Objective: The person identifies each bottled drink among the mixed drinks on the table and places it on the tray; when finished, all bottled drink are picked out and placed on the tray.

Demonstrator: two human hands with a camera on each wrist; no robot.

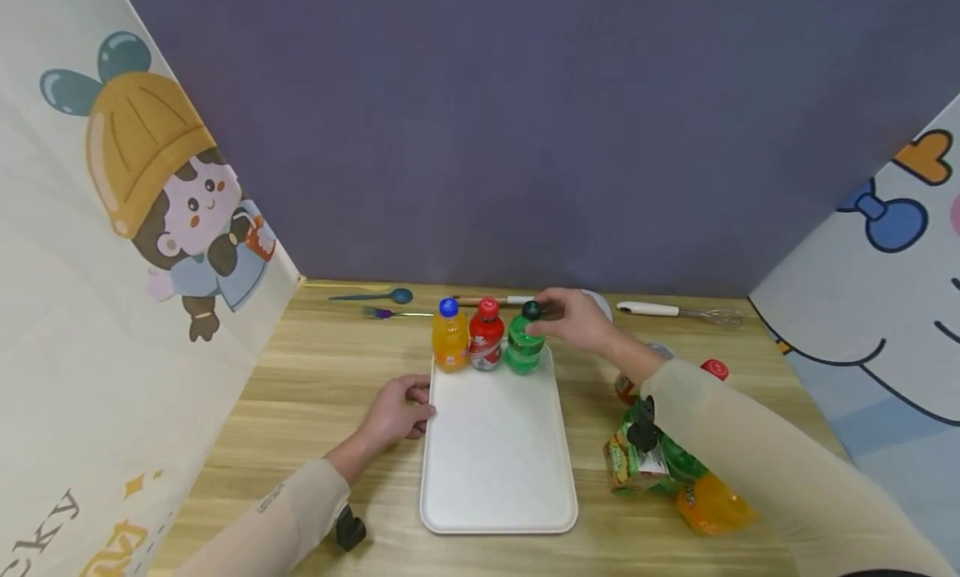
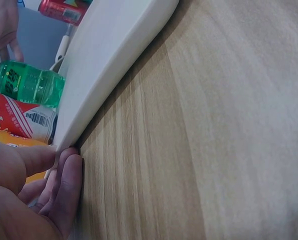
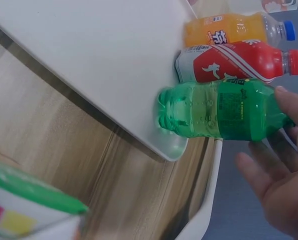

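Observation:
A white tray (image 1: 495,460) lies lengthwise on the wooden table. Three small bottles stand in a row at its far end: an orange one with a blue cap (image 1: 450,339), a red one (image 1: 486,337) and a green one with a dark cap (image 1: 522,348). My right hand (image 1: 573,320) hovers at the green bottle's (image 3: 219,110) neck. One fingertip (image 3: 285,95) touches it and the other fingers are spread, apart from it. My left hand (image 1: 399,410) holds the tray's left rim (image 2: 104,75), thumb on top and curled fingers (image 2: 69,185) at its edge.
Right of the tray lies a heap of more bottles (image 1: 660,464), with a red-capped one (image 1: 715,368) behind it. A blue spoon (image 1: 375,296), a fork (image 1: 390,313) and a whisk (image 1: 675,311) lie along the back wall. Cartoon-printed screens close in both sides.

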